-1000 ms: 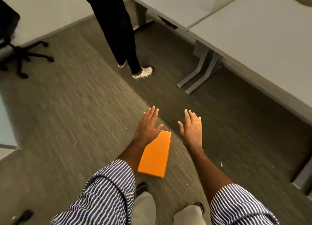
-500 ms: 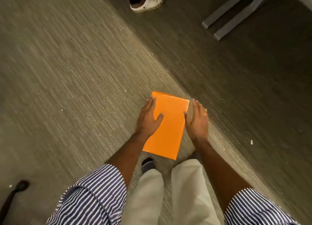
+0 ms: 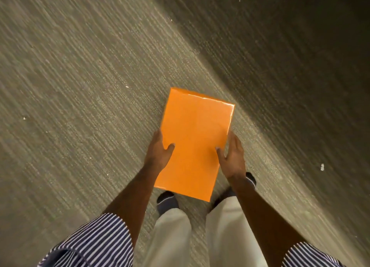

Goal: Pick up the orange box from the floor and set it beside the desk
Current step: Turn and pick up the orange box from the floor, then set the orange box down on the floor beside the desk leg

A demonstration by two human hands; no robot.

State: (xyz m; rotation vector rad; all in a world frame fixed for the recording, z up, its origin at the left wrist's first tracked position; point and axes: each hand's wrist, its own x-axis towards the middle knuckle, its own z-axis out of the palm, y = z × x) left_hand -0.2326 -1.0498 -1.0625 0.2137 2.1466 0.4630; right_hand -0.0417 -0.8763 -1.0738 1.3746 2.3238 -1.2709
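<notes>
The box is gripped between both hands: the left hand is clamped on its left long edge, the right hand on its right long edge, each thumb laid on the orange top face and the fingers tucked out of sight at the sides. The box is held in front of the legs, over the floor; whether it is fully clear of the carpet cannot be told. Its long axis runs away from the body, tilted slightly rightward. Both hands sit on the near half, equally close. The bench is not seen, so the carry direction cannot be judged.
</notes>
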